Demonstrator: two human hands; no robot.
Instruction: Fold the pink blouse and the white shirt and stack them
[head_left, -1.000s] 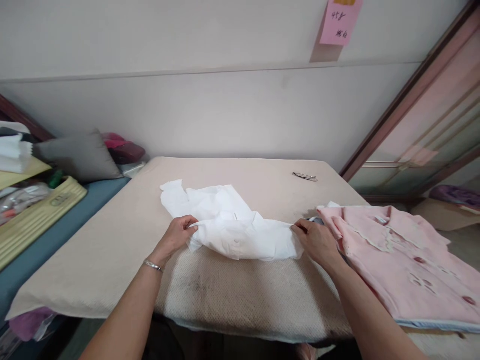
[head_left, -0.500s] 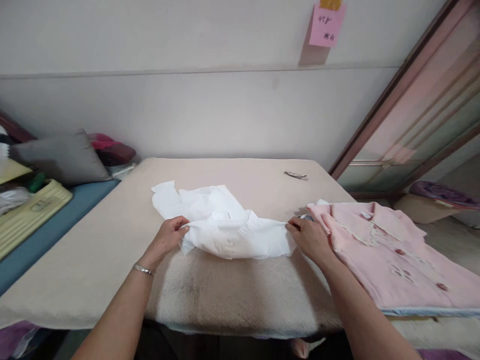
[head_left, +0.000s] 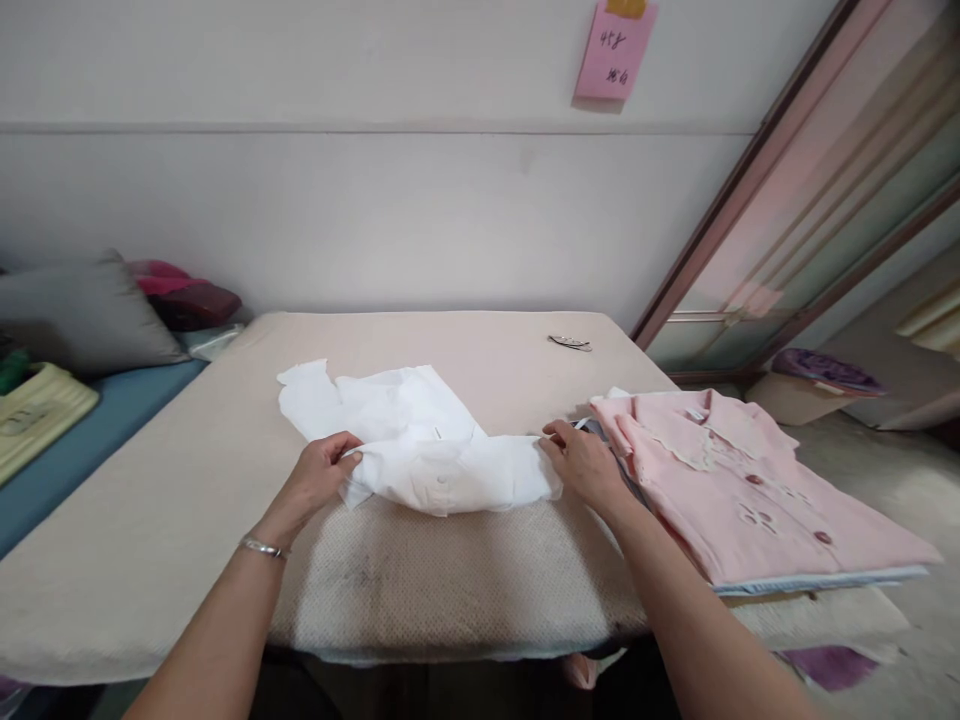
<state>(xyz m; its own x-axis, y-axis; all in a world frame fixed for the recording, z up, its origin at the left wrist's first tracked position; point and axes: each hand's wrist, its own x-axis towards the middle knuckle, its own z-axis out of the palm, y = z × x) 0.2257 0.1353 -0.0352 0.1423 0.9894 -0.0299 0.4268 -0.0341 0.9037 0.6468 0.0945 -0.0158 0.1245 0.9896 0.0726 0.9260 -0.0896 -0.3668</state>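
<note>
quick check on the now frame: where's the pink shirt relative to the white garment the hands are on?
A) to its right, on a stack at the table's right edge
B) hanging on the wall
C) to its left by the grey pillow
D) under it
A: the pink shirt lies flat on top of a stack, right of the white garment that the left hand and right hand grip at its two ends.

Both bare forearms from the frame's bottom edge toward centre, left hand [head_left: 319, 475] and right hand [head_left: 581, 462] fingers curled, pinching.
</note>
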